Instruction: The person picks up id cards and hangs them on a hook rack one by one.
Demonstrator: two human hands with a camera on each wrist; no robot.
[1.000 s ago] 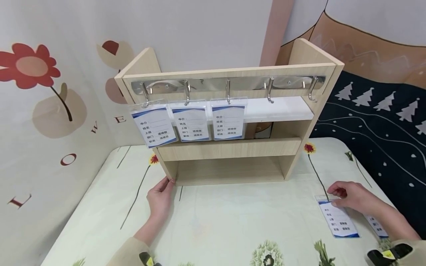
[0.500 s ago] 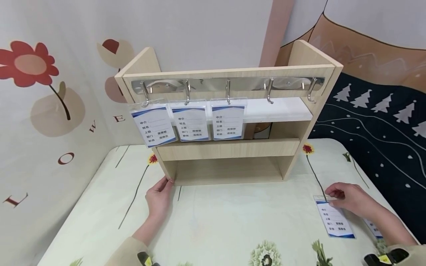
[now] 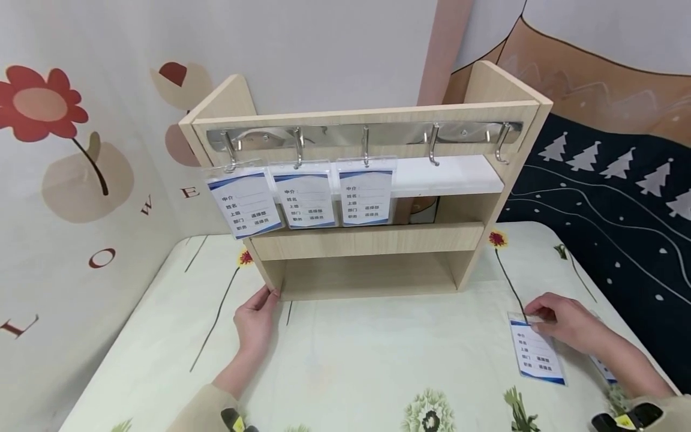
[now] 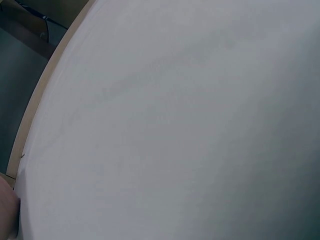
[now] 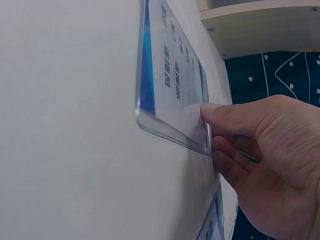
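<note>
Tiny change vs a sec ago: the badge (image 3: 538,354), lower right of frame, had swung its bottom end a bit left, so prob the pickup was barely underway, not hung yet imo. R hand (image 3: 567,322) had thumb + fingers clamped near its top; L hand (image 3: 255,321) pinched the bottom-left corner of the shelf (image 3: 367,243). Count: 1 shelf, 5 hooks (image 3: 434,144), 3 hanging badges (image 3: 365,198) left/ctr, 1 spare badge (image 3: 603,369) lower right, mostly hidden.

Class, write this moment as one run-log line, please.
left hand: gripping wooden shelf unit at lower left corner | right hand: pinching ID badge by its edge | hung badges: three | bare hooks: two
</note>
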